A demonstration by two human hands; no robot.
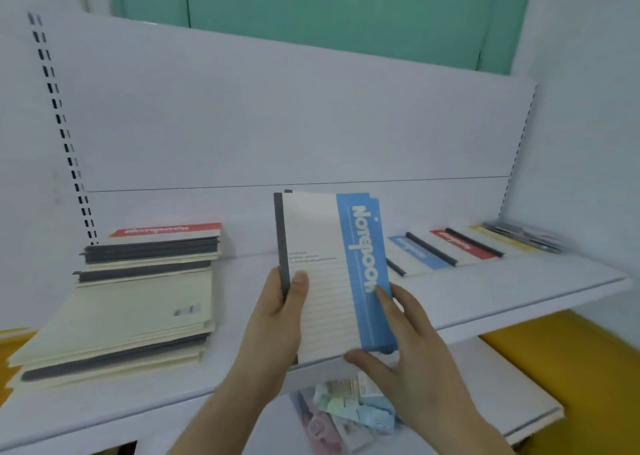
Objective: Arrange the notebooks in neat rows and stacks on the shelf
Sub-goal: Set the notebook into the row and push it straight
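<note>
I hold a small bunch of blue-and-cream notebooks (332,267) upright above the white shelf (519,292). My left hand (277,319) grips the dark spine edge, thumb on the cover. My right hand (405,344) holds the lower right corner, thumb under the bottom edge and fingers on the blue band. A tall uneven stack of cream notebooks (138,302) lies at the left, with a red-banded one (166,230) on top at the back. At the right, several notebooks (460,247) with blue, red and yellow bands lie overlapping in a row.
The white back panel (277,125) has slotted uprights at both sides. Below the shelf, a lower shelf (485,378) carries small pastel packets (349,409). Yellow surfaces show at the bottom right (571,350) and far left. The view is blurred.
</note>
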